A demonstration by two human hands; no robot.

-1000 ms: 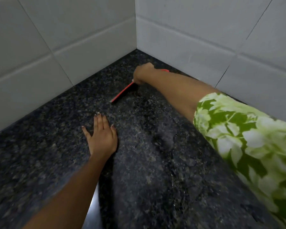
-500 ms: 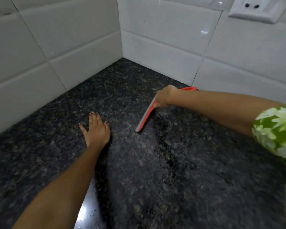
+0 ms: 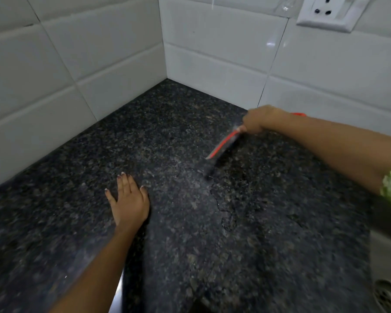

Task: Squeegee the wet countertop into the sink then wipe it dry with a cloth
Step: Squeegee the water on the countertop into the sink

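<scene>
My right hand [image 3: 261, 119] grips the red handle of a squeegee [image 3: 224, 144], whose grey blade edge rests on the dark speckled granite countertop [image 3: 167, 136] near the back wall. Below the blade a ragged line of water [image 3: 221, 206] lies on the stone. My left hand [image 3: 129, 199] lies flat on the counter, palm down, fingers spread, well left of the squeegee. The steel sink [image 3: 386, 267] shows at the lower right edge, with its drain [image 3: 388, 294]. I see no cloth.
White tiled walls [image 3: 77, 64] meet in a corner behind the counter. A white wall socket [image 3: 330, 12] sits at the upper right above the counter. The counter's front edge runs under my left forearm.
My right hand has dragged the squeegee from the back corner rightward and toward the sink side, pushing a water line along. My left hand stayed flat. The view shifted right, revealing the sink.
</scene>
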